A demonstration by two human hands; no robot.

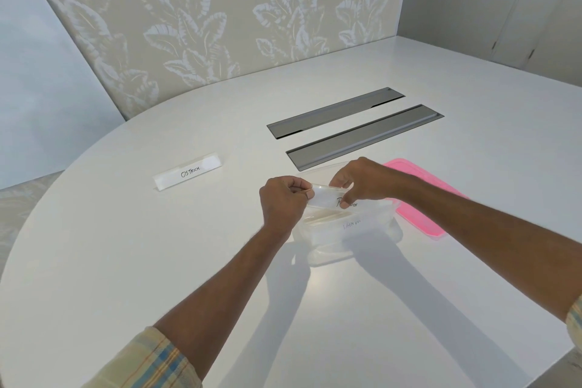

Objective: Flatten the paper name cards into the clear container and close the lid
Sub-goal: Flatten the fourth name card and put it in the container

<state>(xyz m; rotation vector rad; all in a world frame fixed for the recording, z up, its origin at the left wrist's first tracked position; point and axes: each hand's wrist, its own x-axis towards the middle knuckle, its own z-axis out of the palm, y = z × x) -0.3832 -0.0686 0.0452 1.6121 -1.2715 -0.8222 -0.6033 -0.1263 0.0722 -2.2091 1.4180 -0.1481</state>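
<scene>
Two hands, left hand (285, 198) and right hand (359, 179), held one name card (327, 200) pinched at its ends over the clear container (330, 253), presumably for flattening; the pink lid (419, 195) lay beside it, and the "Ostrich" card (189, 175) was left standing on the desk (126, 261).

Pale yellow plaid sleeves (151, 359), rolled up, forearms bare.

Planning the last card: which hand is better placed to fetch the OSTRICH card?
Probably the left hand: the OSTRICH card stands to its left on the table, and the right hand would have to cross over.
</scene>
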